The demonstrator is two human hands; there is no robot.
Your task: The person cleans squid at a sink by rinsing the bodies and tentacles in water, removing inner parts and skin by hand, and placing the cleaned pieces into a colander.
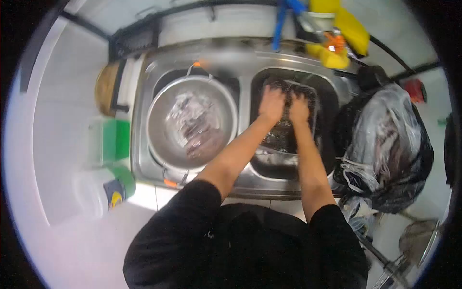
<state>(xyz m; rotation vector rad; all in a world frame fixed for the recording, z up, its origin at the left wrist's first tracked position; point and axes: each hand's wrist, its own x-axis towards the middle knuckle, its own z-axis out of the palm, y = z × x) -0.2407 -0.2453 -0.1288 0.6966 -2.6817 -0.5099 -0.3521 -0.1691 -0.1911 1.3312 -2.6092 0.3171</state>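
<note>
Both my hands reach into the right sink basin (pixel 327 144). In it lies a dark, wet, roughly rectangular thing (pixel 281 137) with a pale edge; its kind I cannot make out. My left hand (pixel 273 103) rests on its far left part, fingers stretched forward and apart. Close beside it, my right hand (pixel 299 108) touches the same dark thing, its fingers also spread. Motion blurs the fingertips somewhat. In the left basin sits a large round metal pot (pixel 161 115) with orange-tipped handles, holding water and a pinkish-brown mass (pixel 204 142).
A tied plastic bag (pixel 387 130) bulges right of the sink. Yellow and blue cleaning items (pixel 332 58) stand behind. A green-and-clear box (pixel 110 139), a white tub (pixel 96 190) and a round wooden board (pixel 104 89) line the left. The blurred faucet (pixel 228 58) sits behind the basins.
</note>
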